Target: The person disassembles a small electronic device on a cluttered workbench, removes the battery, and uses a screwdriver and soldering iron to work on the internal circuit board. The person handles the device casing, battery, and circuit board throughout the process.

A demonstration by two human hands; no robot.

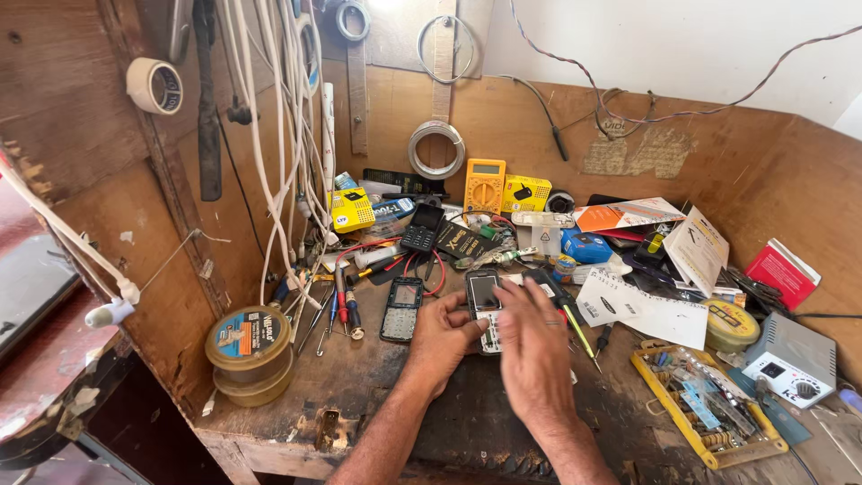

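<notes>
On the scarred wooden workbench (pixel 296 395), boxed in by plywood walls w/ white cables (pixel 287 135) hanging at left, a person works on a small keypad phone (pixel 485 305) lying flat at bench centre, screen end away from them.

Left hand (pixel 440 337) has its fingers curled against the phone's left edge, thumb up near the screen, steadying it. Right hand (pixel 534 346) lies palm down, fingers together, over the phone's lower half & keypad; ring on one finger. Can't tell if the fingertips pinch anything underneath, since that part is hidden.

Handling, as a judgement: the phone looks light, stiff, smooth plastic, prob. a bit slippery, and the screen is the fragile part. Best taken by the long side edges, not by the glass or keys.

Packages & labels, big to small:
- white folded leaflet (pixel 642 310), right of the hands, dark print
- orange & white flat booklet (pixel 628 214) at the back right
- red flat box (pixel 786 274) leaning on the right wall
- grey power unit (pixel 792 359) w/ dial, far right
- yellow parts tray (pixel 700 413), near right, full of small bits
- round tin (pixel 249 350) w/ blue & orange lid label, front left
- yellow multimeter (pixel 485 187) upright at the back, yellow box beside it
- second phone (pixel 401 308), dark, just left of the left hand
- green-handled screwdriver (pixel 575 328), just beside the right hand
</notes>
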